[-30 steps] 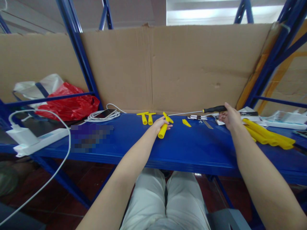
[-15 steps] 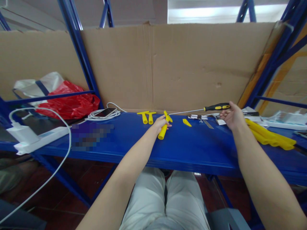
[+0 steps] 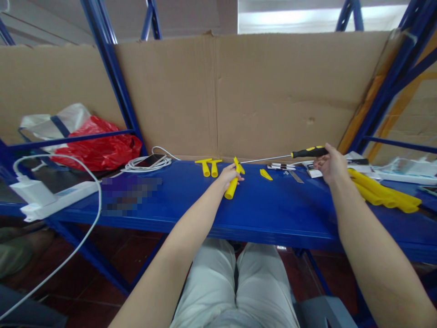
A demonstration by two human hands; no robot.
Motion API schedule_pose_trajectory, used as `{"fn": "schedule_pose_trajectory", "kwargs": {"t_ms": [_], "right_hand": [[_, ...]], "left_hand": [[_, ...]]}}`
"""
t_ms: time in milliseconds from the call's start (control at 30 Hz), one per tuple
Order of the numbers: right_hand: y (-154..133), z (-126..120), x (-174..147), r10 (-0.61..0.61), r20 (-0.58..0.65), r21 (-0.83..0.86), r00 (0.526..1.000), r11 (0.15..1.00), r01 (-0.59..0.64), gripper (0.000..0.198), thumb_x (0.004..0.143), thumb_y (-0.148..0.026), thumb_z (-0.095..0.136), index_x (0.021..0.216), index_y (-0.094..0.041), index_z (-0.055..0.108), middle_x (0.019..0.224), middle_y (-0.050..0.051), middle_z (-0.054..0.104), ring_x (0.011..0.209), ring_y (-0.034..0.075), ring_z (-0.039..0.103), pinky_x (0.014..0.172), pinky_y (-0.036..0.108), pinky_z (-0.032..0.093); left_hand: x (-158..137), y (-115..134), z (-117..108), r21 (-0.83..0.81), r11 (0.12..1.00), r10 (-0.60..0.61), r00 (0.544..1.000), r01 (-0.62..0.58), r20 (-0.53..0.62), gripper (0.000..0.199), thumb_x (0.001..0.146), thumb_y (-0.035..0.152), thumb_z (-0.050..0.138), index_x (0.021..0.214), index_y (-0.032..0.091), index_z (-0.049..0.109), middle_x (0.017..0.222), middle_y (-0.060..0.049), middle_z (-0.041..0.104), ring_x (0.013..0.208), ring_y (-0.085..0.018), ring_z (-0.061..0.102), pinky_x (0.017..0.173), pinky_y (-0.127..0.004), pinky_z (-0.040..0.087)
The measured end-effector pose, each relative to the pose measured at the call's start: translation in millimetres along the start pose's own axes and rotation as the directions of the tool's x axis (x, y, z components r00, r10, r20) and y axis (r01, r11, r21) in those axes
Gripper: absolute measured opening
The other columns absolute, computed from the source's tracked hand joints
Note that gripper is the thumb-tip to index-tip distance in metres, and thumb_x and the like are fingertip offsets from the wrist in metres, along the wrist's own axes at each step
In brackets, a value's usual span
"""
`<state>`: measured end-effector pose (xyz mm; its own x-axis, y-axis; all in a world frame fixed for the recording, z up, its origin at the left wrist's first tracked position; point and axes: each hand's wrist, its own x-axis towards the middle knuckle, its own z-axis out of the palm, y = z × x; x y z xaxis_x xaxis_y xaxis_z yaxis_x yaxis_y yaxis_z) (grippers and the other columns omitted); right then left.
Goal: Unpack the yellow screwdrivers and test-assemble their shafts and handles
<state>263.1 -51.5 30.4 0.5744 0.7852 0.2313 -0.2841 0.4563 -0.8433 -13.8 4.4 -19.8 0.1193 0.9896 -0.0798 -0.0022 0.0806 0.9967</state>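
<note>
My left hand (image 3: 229, 176) is closed around a yellow T-shaped plastic part (image 3: 231, 187), whose tube end points toward me. My right hand (image 3: 330, 165) grips the end of a black-and-yellow screwdriver (image 3: 309, 152) between thumb and fingers. The long shaft reaches left, its tip at the crosspiece of the yellow part; the exact contact point is too small to make out. Two similar yellow T-shaped parts (image 3: 214, 168) stand side by side to the left of my left hand. Between my hands lies a small flat yellow piece (image 3: 266, 174).
A metal strip (image 3: 296, 176) and white-and-dark small items (image 3: 282, 167) lie near the cardboard backboard (image 3: 273, 91). Yellow tubes (image 3: 385, 193) rest at right. On the left are a red bag (image 3: 99, 143), a coiled white cable (image 3: 146, 165) and a power strip (image 3: 61, 200).
My right hand and the screwdriver handle have shifted very slightly. My left hand keeps its hold on the yellow part in the same place.
</note>
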Motion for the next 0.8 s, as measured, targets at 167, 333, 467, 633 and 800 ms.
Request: {"fn": "schedule_pose_trajectory", "kwargs": {"t_ms": [167, 333, 467, 633, 800], "right_hand": [[-1, 3, -3, -0.031, -0.088, -0.072, 0.996, 0.997, 0.025, 0.030, 0.088, -0.032, 0.055, 0.066, -0.020, 0.039, 0.036, -0.010, 0.031, 0.028, 0.007, 0.032, 0.028, 0.015, 0.030], [-7, 2, -3, 0.096, -0.045, 0.034, 0.994, 0.995, -0.095, 0.038, 0.094, -0.047, 0.037, 0.067, -0.020, 0.038, 0.041, -0.005, 0.042, 0.033, 0.008, 0.041, 0.034, 0.016, 0.035], [-10, 0, -5, 0.128, 0.058, 0.057, 0.990, 0.990, -0.131, 0.038, 0.097, -0.028, 0.025, 0.067, -0.017, 0.045, 0.048, 0.001, 0.052, 0.041, 0.011, 0.052, 0.039, 0.019, 0.041], [-7, 2, -5, 0.105, 0.040, -0.028, 0.994, 0.994, -0.104, 0.031, 0.095, -0.026, 0.036, 0.066, -0.019, 0.044, 0.043, -0.003, 0.045, 0.033, 0.010, 0.043, 0.034, 0.020, 0.034], [-5, 4, -6, 0.117, -0.020, -0.036, 0.993, 0.992, -0.117, 0.027, 0.093, -0.022, 0.040, 0.067, -0.019, 0.044, 0.042, -0.004, 0.043, 0.034, 0.009, 0.041, 0.032, 0.019, 0.032]], "left_hand": [[0, 1, 0, 0.010, 1.000, 0.001, 1.000, -0.001, -0.012, 0.091, 0.063, -0.012, 0.052, 0.143, 0.028, 0.033, 0.137, -0.010, 0.050, 0.064, -0.012, 0.068, 0.038, -0.015, 0.041], [0, 1, 0, 0.033, 0.999, 0.008, 1.000, -0.008, -0.019, 0.091, 0.062, -0.011, 0.052, 0.142, 0.028, 0.034, 0.135, -0.009, 0.051, 0.065, -0.013, 0.068, 0.038, -0.015, 0.042], [1, 0, 1, 0.032, 0.999, 0.015, 1.000, -0.014, -0.025, 0.089, 0.062, -0.010, 0.055, 0.141, 0.028, 0.037, 0.135, -0.009, 0.052, 0.066, -0.012, 0.068, 0.039, -0.014, 0.042], [1, 0, 1, 0.045, 0.999, 0.006, 0.999, -0.004, -0.042, 0.091, 0.062, -0.009, 0.056, 0.142, 0.029, 0.035, 0.129, -0.009, 0.057, 0.064, -0.012, 0.068, 0.039, -0.013, 0.042], [1, 1, 1, 0.058, 0.998, 0.015, 0.999, -0.012, -0.049, 0.089, 0.062, -0.010, 0.052, 0.141, 0.026, 0.036, 0.126, -0.008, 0.059, 0.061, -0.012, 0.067, 0.037, -0.014, 0.041]]}}
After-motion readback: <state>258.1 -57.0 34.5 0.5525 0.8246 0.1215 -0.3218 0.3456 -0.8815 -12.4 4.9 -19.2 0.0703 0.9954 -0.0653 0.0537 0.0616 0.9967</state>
